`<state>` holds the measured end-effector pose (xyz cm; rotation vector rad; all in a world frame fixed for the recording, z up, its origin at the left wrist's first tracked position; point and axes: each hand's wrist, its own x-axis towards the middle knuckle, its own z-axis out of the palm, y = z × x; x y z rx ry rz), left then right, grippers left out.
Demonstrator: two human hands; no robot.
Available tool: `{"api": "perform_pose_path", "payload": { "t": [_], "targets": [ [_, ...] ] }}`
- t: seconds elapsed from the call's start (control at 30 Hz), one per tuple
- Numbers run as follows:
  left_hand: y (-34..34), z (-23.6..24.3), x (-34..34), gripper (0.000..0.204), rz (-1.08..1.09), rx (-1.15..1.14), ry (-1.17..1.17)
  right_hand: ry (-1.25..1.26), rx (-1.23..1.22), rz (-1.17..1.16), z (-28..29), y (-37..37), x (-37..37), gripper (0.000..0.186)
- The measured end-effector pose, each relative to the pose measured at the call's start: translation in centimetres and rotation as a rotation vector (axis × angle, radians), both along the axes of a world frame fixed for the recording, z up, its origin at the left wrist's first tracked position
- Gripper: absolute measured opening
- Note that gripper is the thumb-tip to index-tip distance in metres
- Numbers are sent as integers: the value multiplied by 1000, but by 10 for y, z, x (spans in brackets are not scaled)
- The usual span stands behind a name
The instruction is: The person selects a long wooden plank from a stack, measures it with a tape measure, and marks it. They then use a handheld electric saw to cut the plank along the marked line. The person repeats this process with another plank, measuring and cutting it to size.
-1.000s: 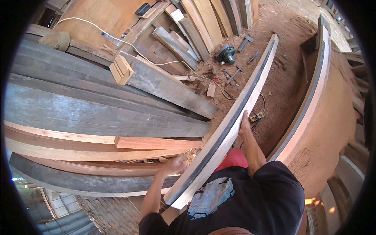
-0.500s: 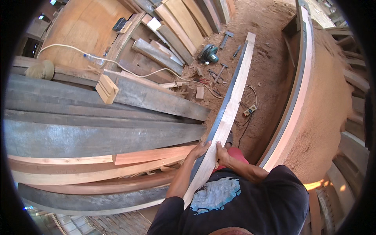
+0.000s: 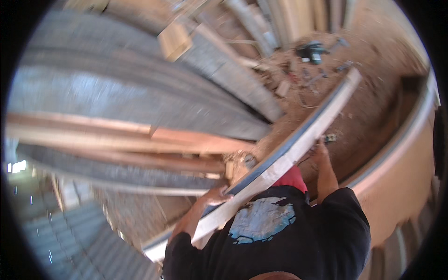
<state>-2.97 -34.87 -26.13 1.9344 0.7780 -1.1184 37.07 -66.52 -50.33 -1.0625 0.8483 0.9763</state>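
Note:
A long wooden plank (image 3: 280, 161), pale on its upper face and dark along its left edge, runs diagonally across my front from lower left to upper right. My left hand (image 3: 214, 197) grips it near my body, with the thumb over the edge. Farther along, my right hand (image 3: 321, 148) is closed at the plank's right edge. Its fingertips are partly hidden and the picture is smeared by motion. The far end of the plank hangs over the dusty ground.
Large dark boards (image 3: 140, 109) are stacked at left, with a small wooden block (image 3: 174, 41) on top. A green power tool (image 3: 313, 52), hammers (image 3: 318, 76) and cords lie on the ground ahead. A curved board (image 3: 394, 156) stands at right beside heaped sawdust (image 3: 401, 186).
The plank has swung clockwise, its near end out to the left. My left hand has moved left and nearer me; my right hand has moved right and farther along. The view has turned left.

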Motion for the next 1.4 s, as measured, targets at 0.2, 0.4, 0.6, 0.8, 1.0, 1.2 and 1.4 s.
{"api": "perform_pose_path", "payload": {
  "t": [0.2,0.4,0.6,0.8,1.0,1.2,1.4],
  "targets": [
    [-18,54,24,84,18,-53,202,-87,93,-121,-61,28,12,74],
    [-48,74,49,87,89,-16,272,-238,17,3,-63,15,24,77],
    [-54,61,14,83,48,87,175,-126,-10,-27,-11,32,18,79],
    [-55,54,2,89,22,202,130,-186,111,-88,52,44,22,84],
    [-66,-9,-21,85,0,386,-88,-339,278,-93,123,51,55,86],
    [-70,-100,-6,82,70,399,-180,-624,214,-130,202,67,87,86],
    [-29,-77,32,80,-19,202,-245,-728,355,-152,270,89,79,89]
  ]
}}
